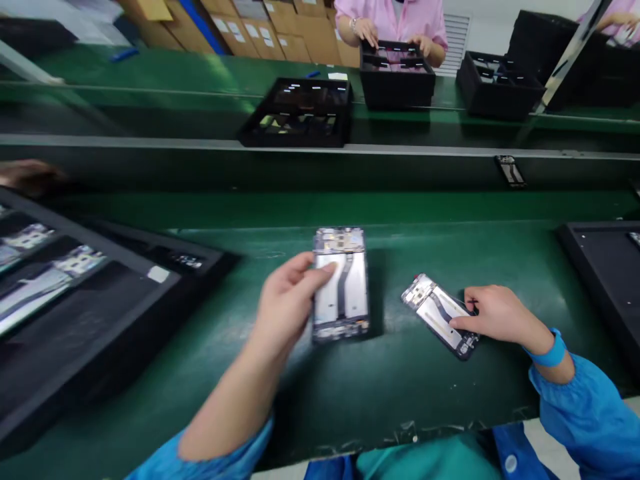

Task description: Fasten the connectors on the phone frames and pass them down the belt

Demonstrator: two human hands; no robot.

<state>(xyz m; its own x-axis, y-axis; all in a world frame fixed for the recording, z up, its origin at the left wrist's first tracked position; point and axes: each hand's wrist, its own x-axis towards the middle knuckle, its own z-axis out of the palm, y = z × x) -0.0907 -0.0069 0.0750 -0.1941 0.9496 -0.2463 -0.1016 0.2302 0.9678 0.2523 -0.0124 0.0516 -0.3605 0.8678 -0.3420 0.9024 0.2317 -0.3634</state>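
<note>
My left hand (290,293) pinches the left edge of an opened phone (356,283), thumb on its silver inner face, and holds it upright in view above the green table (380,393). To the right, a second opened phone (434,310) lies slanted on the table. The fingers of my right hand (493,313) are closed at its lower right edge, thumb on the phone; a thin dark item shows by the fingertips. Both phones show circuit boards and a dark ribbon cable.
A black tray (165,303) with phone parts fills the left side, with a blurred hand (30,177) behind it. Another black tray (585,267) sits at the right. Beyond the ledge are black boxes (397,90), a small phone part (511,172) and a person in pink (395,20).
</note>
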